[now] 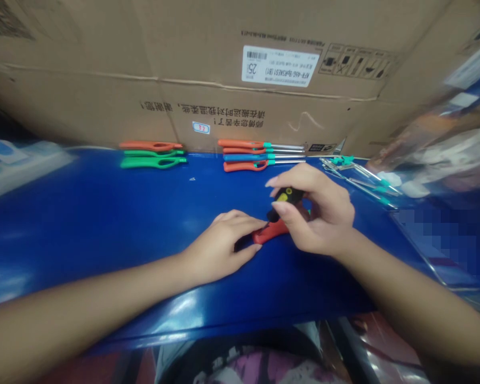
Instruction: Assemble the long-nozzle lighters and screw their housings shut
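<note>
On the blue table lies an orange-red lighter handle (pixel 272 231), flat and slanting up to the right. My left hand (pixel 223 246) pinches its near end between thumb and fingertips. A short screwdriver (pixel 286 200) with a black and yellow grip is in my right hand (pixel 318 213), thumb and fingers closed round it. Its tip points down and left at the orange-red handle, close by my left fingertips; whether it touches a screw I cannot tell. My right hand hides the handle's far end, where a bit of teal shows.
Behind stands a large cardboard box (pixel 200 58). Along its foot lie long-nosed lighters (pixel 244 166) with metal tubes, and green handles (pixel 154 161) with an orange one (pixel 144 145). Loose metal tubes (pixel 370 191) with teal parts lie at right, near plastic bags (pixel 460 154).
</note>
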A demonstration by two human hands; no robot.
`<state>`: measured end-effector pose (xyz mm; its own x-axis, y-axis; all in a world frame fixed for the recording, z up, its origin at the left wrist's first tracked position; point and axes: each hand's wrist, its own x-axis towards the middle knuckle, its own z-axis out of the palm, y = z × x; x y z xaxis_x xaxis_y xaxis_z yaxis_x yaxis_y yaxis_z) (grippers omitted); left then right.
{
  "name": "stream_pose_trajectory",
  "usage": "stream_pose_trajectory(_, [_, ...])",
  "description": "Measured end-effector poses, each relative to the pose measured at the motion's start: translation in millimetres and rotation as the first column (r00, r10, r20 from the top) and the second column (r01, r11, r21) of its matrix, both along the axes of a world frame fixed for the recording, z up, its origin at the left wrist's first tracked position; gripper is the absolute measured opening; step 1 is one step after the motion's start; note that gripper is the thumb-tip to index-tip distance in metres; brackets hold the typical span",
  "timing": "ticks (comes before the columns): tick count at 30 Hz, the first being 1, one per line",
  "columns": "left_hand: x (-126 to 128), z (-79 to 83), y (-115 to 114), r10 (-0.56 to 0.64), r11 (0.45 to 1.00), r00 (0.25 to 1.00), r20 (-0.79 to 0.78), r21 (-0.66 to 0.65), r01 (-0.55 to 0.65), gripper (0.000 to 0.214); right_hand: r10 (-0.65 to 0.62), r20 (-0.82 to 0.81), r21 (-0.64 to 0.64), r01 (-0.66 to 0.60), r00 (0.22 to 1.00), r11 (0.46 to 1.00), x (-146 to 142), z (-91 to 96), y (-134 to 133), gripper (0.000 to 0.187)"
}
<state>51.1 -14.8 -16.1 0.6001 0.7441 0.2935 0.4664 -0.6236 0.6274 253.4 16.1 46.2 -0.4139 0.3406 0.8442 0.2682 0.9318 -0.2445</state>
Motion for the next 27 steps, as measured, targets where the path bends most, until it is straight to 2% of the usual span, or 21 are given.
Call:
stream_pose_trajectory(2, [-0.3,0.2,-0.3,-0.002,1.0,1.0,-0.004,0.0,0.002,0.036,-0.055,-0.027,0.102,0.057,0.998,0.993,0.1,-1.5,1.3,0.019])
stream_pose_trajectory(3, [-0.4,0.4,-0.6,-0.001,1.0,1.0,-0.006,-0.001,0.001,0.037,-0.066,-0.027,0.111,0.068,0.997,0.992,0.6,-2.2,1.3,0.02])
stream_pose_trajectory(5, [-0.6,0.7,-1.0,0.003,1.0,1.0,-0.005,-0.004,-0.003,0.036,-0.038,0.0,0.041,0.038,0.999,0.998,1.8,-3.1,0.2,0.029])
stream_pose_trajectory(7, [-0.5,0.7,-1.2,0.004,1.0,1.0,-0.001,-0.006,-0.004,0.036,0.03,0.026,-0.106,-0.027,0.999,0.994,2.8,-3.0,-1.3,0.041])
stream_pose_trajectory(9, [-0.3,0.6,-1.1,0.004,1.0,1.0,0.003,-0.003,-0.004,0.036,0.084,0.034,-0.199,-0.076,0.996,0.977,3.5,-2.1,-1.9,0.043])
stream_pose_trajectory(11, [-0.2,0.6,-1.0,0.0,1.0,1.0,0.002,0.0,0.0,0.035,0.07,0.028,-0.147,-0.066,0.997,0.987,3.9,-1.3,-1.4,0.037])
stream_pose_trajectory(13, [-0.3,1.2,-1.1,-0.006,1.0,1.0,-0.001,-0.001,0.006,0.034,0.027,0.023,-0.002,-0.027,0.999,1.0,4.2,-1.0,-0.8,0.034])
stream_pose_trajectory(15, [-0.5,2.3,-1.2,-0.008,1.0,1.0,-0.002,-0.008,0.008,0.032,0.026,0.032,0.073,-0.028,0.999,0.997,4.1,-0.6,-1.6,0.035])
stream_pose_trajectory(16, [-0.5,3.0,-1.3,-0.006,1.0,1.0,-0.005,-0.012,0.006,0.031,0.048,0.046,0.058,-0.051,0.998,0.997,3.8,-0.1,-2.7,0.035])
stream_pose_trajectory(19, [-0.3,4.5,-1.3,-0.003,1.0,1.0,-0.013,-0.013,0.002,0.029,0.169,0.072,-0.113,-0.161,0.983,0.98,2.1,3.2,-7.5,0.041])
stream_pose_trajectory(21, [0.0,4.8,-1.3,-0.009,1.0,1.0,-0.008,-0.01,0.009,0.027,0.209,0.069,-0.139,-0.198,0.976,0.97,1.5,6.1,-10.5,0.036])
stream_pose_trajectory(23, [0.3,4.6,-1.3,-0.006,1.0,1.0,0.007,-0.011,0.007,0.027,0.136,0.088,-0.05,-0.132,0.987,0.99,2.2,8.5,-12.6,0.026])
stream_pose_trajectory(25, [0.4,4.4,-1.2,0.001,1.0,1.0,0.016,-0.014,-0.001,0.029,0.015,0.131,0.071,-0.025,0.991,0.997,3.6,9.6,-13.9,0.024])
stream_pose_trajectory(27, [0.5,4.5,-1.0,0.0,1.0,1.0,0.008,-0.017,0.0,0.029,-0.013,0.135,0.105,-0.001,0.991,0.994,4.2,9.5,-14.5,0.025])
